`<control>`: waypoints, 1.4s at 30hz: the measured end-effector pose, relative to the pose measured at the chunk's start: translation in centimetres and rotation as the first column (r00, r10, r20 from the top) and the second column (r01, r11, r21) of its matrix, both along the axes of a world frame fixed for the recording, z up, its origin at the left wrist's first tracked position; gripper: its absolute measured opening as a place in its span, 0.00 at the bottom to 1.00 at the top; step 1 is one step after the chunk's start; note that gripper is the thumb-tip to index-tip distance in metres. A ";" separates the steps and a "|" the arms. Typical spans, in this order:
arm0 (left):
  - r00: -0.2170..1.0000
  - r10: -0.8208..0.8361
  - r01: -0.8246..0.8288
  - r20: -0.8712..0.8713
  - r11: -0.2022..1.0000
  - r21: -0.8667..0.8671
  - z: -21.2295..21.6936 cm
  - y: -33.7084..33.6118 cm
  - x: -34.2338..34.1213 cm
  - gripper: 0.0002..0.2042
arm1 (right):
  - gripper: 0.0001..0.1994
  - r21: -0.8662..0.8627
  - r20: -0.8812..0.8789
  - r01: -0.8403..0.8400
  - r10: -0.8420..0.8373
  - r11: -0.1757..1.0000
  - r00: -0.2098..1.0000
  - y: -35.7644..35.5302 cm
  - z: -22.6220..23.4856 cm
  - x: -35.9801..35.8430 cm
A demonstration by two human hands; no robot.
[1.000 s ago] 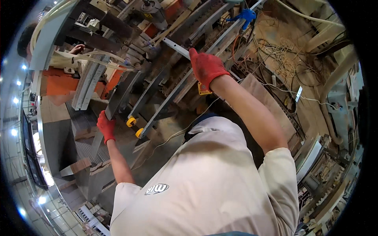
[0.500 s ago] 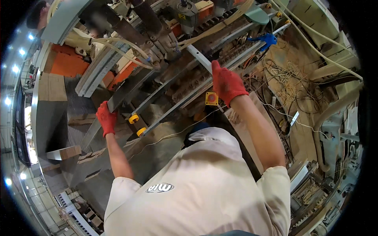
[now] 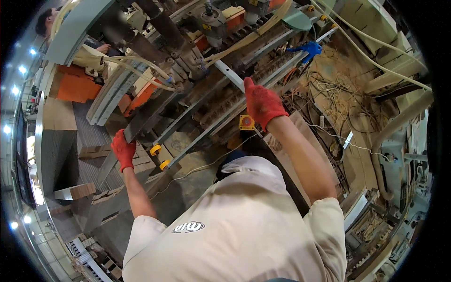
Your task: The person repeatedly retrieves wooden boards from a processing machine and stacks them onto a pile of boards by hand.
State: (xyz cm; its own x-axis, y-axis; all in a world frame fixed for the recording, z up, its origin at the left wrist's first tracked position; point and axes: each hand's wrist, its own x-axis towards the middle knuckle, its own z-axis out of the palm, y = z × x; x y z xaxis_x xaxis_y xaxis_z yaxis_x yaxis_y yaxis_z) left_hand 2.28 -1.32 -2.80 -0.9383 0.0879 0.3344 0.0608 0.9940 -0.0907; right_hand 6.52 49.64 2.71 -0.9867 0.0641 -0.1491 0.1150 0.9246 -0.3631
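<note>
My left hand [image 3: 124, 152], in a red glove, is closed on the edge of a long dark grey board [image 3: 149, 114]. The board slants up and right toward the machine. My right hand [image 3: 264, 102], also red-gloved, has its fingers curled around the near end of a pale metal bar [image 3: 230, 73] with small holes, thumb pointing up. Its palm side is hidden. Between my hands run two slanted metal rails [image 3: 206, 132] with yellow rollers [image 3: 155, 149] at their lower ends.
A yellow box with a red button [image 3: 246, 122] stands just below my right hand. Stacked boards [image 3: 58, 127] fill the left. An air gun with a blue handle [image 3: 307, 50] lies at upper right, near tangled cords [image 3: 338, 98]. A person [image 3: 44, 21] is at far upper left.
The whole view has shifted slightly, moving the machine and both hands a little left and down in the picture. Both hands keep their holds. A co-worker's hand now shows at upper left.
</note>
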 end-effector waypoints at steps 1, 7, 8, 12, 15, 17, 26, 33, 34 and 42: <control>1.000 0.002 -0.002 0.013 1.000 0.007 -0.1 -0.3 -0.1 0.25 | 0.17 -0.018 0.012 0.018 -0.018 1.000 1.000 -0.1 0.1 0.0; 1.000 0.018 -0.018 0.011 1.000 -0.015 0.1 0.1 0.1 0.24 | 0.18 -0.062 0.058 0.054 -0.051 0.997 0.997 -0.3 0.6 0.0; 0.999 0.027 -0.026 0.030 0.999 -0.025 0.3 0.2 0.1 0.23 | 0.18 -0.071 0.064 0.066 -0.062 0.995 0.996 -0.3 0.5 0.0; 1.000 0.014 -0.014 0.009 1.000 0.022 -0.1 -0.3 -0.1 0.23 | 0.20 -0.117 0.130 0.081 -0.065 0.990 0.989 -0.2 -0.1 -0.4; 1.000 0.012 -0.012 0.008 1.000 -0.010 -0.1 -0.3 -0.2 0.23 | 0.21 0.006 -0.051 -0.018 0.018 1.000 0.999 0.0 -1.0 -0.2; 0.999 0.022 -0.021 0.036 1.000 -0.012 0.0 -0.4 -0.2 0.24 | 0.21 0.005 -0.005 0.004 -0.004 1.000 1.000 -0.1 -0.6 -0.3; 0.975 0.104 -0.100 0.196 0.995 -0.032 0.7 -1.7 1.1 0.36 | 0.26 0.044 0.007 -0.026 0.025 0.999 1.000 0.0 -1.0 -0.7; 0.968 0.148 -0.148 0.204 0.989 -0.015 0.8 -3.1 1.4 0.36 | 0.23 0.024 -0.087 -0.024 0.026 0.999 0.996 0.8 -2.0 -0.9; 0.962 0.155 -0.155 0.224 0.988 -0.015 1.0 -3.0 1.3 0.36 | 0.21 0.044 -0.113 -0.035 0.040 0.998 0.993 1.0 -2.1 -0.8; 0.963 0.102 -0.119 0.249 0.991 0.053 1.3 -3.9 1.3 0.31 | 0.19 -0.009 -0.281 -0.008 0.005 1.000 0.960 1.6 -2.4 2.0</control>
State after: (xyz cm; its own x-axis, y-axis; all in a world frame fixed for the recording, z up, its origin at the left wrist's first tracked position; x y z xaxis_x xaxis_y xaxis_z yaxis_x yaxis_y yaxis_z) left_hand 3.55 -5.23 -1.49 -0.9949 -0.0359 0.0947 -0.0380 0.9991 -0.0199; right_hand 8.49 51.19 0.35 -0.9894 0.0577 0.1334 0.0012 0.9211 -0.3893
